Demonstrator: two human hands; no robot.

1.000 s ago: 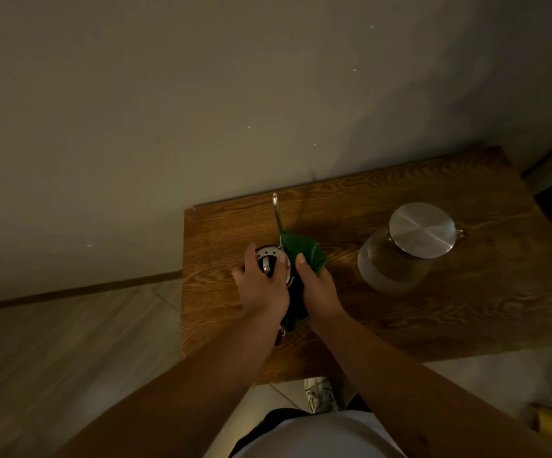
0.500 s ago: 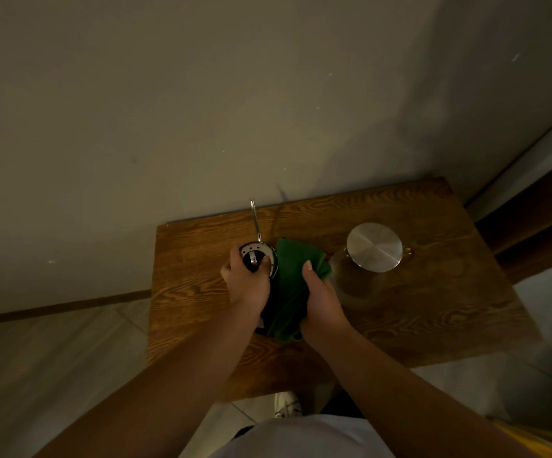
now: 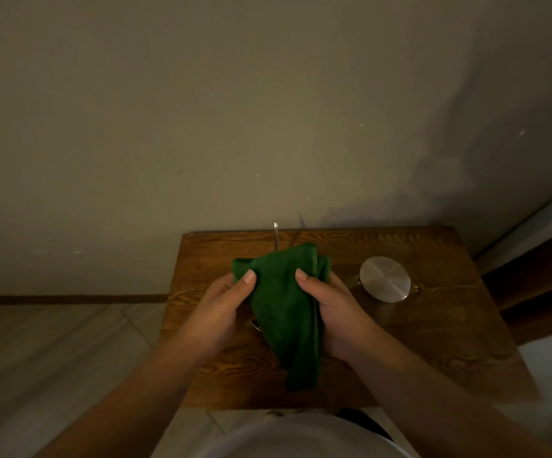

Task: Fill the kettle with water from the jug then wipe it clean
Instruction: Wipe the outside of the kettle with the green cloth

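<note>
A: Position of the kettle (image 3: pixel 276 236)?

B: On the wooden table (image 3: pixel 433 342), almost wholly under the green cloth (image 3: pixel 284 312); only its thin metal spout shows past the cloth's far edge, plus a metal glint at the cloth's left edge.

A: Hands?

B: Left hand (image 3: pixel 221 312) clasps the cloth's left side, thumb pressed on top; right hand (image 3: pixel 331 312) clasps the cloth's right side, thumb likewise on top; whether the fingers beneath reach the kettle, cannot tell.

A: Jug (image 3: pixel 383 285)?

B: Right of the cloth, on the table, apart from both hands; glass body, round metal lid closed.
</note>
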